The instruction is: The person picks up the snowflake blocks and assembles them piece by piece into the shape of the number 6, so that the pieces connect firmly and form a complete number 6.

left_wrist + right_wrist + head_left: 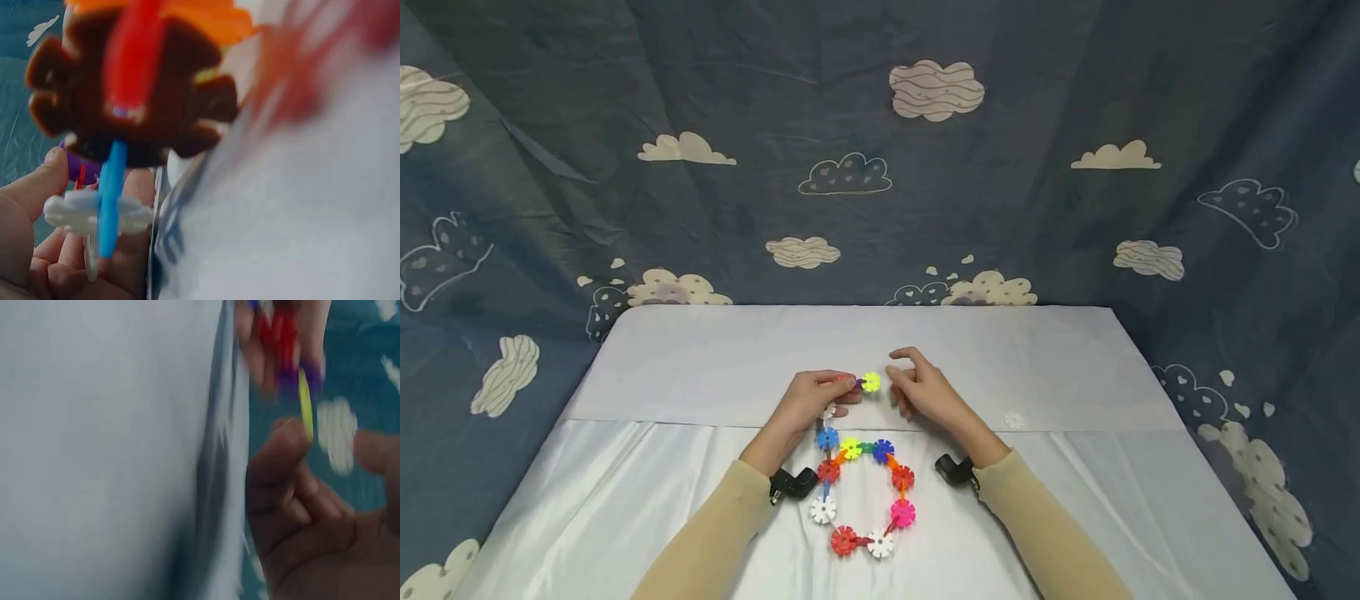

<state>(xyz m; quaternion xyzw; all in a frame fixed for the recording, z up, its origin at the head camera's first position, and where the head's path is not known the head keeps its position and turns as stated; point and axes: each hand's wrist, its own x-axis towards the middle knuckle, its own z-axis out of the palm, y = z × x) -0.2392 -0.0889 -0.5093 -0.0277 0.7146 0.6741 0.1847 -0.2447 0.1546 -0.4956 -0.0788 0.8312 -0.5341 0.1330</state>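
Observation:
A chain of flower-shaped interlocking discs ends in a ring; its blue disc hangs below my left hand. My left thumb and fingers pinch the chain near its upper end, at a red piece and a purple disc. From that grip a yellow disc points towards my right hand. Loosely bent, the right fingers hold nothing and are close to the yellow disc. Seen from the left wrist, a brown disc and a white disc are linked near the palm.
A single white disc lies on the white cloth to the right of my right hand. The ring's lower discs, among them a pink disc, are between my forearms. A dark cloud-print curtain stands behind the table.

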